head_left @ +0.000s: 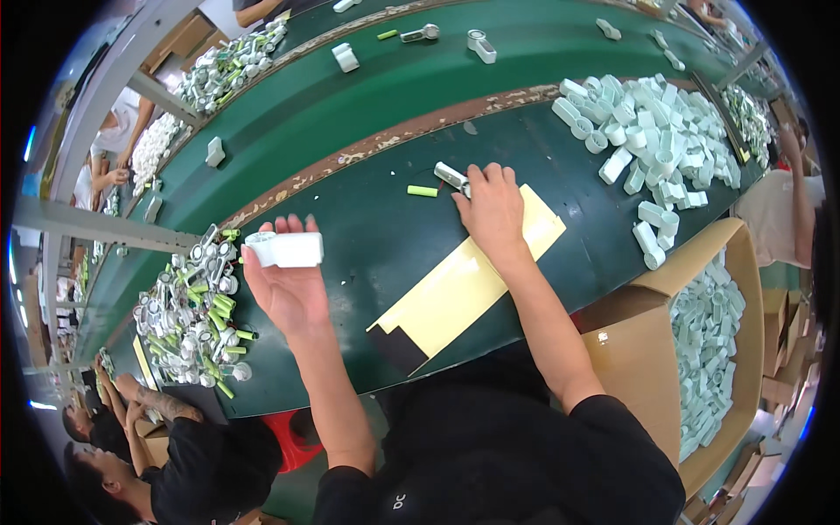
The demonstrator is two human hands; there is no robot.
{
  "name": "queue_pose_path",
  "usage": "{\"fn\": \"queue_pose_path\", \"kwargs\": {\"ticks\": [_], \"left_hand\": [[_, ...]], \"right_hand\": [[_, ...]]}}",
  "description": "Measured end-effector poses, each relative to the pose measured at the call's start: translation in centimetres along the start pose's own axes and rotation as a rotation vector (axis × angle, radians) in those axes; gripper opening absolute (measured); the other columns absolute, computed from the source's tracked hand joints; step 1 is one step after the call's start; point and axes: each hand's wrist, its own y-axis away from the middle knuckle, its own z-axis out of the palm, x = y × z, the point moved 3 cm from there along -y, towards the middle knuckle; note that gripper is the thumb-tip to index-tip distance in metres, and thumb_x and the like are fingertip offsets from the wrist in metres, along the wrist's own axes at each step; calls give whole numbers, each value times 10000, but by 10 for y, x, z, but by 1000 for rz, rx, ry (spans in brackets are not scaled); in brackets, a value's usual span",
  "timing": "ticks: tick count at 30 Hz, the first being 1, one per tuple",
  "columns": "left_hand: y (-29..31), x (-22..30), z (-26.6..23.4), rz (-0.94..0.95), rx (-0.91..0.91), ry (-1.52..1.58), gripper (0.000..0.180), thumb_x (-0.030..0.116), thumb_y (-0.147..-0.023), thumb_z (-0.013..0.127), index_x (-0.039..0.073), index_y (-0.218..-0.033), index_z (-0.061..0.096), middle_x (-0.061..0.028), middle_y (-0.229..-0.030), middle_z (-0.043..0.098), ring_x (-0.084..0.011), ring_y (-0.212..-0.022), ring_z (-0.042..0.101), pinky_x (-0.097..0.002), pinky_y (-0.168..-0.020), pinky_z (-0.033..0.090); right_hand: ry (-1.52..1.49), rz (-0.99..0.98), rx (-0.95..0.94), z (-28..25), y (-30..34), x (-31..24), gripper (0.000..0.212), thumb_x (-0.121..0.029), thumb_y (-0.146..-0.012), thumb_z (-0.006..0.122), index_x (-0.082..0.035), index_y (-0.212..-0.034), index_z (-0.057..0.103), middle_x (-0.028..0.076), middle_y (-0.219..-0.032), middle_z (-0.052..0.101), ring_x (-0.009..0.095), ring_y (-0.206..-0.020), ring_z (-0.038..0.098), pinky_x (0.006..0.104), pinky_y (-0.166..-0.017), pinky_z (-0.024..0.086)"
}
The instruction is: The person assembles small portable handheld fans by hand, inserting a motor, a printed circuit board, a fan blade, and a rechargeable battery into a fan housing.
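Note:
In my left hand (293, 296), turned palm up, is a pale mint plastic housing (296, 249) with a ring-shaped end, gripped between thumb and fingers. My right hand (495, 214) reaches down to the bench, its fingers closed on the round end of a small pale device part (448, 173). A light-green battery cell (422, 191) lies just left of that part, seemingly joined to it by a thin wire. Under my right wrist stretches a yellow sheet (459, 284) with a dark corner.
Left of me spreads a heap of device parts with green batteries (197, 306). Mint housings (656, 131) are piled at the right, above an open cardboard box (748, 350) of more. A green conveyor (394, 87) carries scattered pieces beyond the bench. A co-worker (210, 468) sits at left.

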Motion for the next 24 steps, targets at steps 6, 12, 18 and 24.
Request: {"fn": "queue_pose_path", "kwargs": {"ticks": [6,12,18,24], "left_hand": [[1,-44,-28,-433,16,25,513,616,-1027,568,104,-984,561,-93,-806,648,-179,-661,604,-293,-569,487],[21,-84,-11,-601,59,-185,290,392,-1046,660,114,-1023,579,-26,-727,557,-110,-601,518,-273,-531,432],[42,-94,-3,-541,-61,-361,377,418,-1060,625,61,-1180,622,-24,-780,578,-112,-577,534,-266,-525,464],[53,-99,-2,-637,-118,-247,285,233,-1063,554,84,-1306,537,-36,-865,580,-128,-762,583,-288,-674,495]], "right_hand": [[-96,-227,127,-24,-8,7,485,-13,-784,807,-31,-1248,665,162,-1141,677,358,-1077,627,435,-934,524],[-295,-300,100,-66,-17,0,520,124,-776,723,-76,-1256,704,121,-1226,647,316,-1108,672,400,-887,568],[-261,-571,216,-110,-16,-19,534,153,-753,696,-72,-1236,721,102,-1232,687,306,-1081,675,392,-875,572],[-437,-597,242,-124,-8,-39,623,185,-688,724,-67,-1257,730,129,-1281,719,282,-1117,713,351,-932,584]]}}
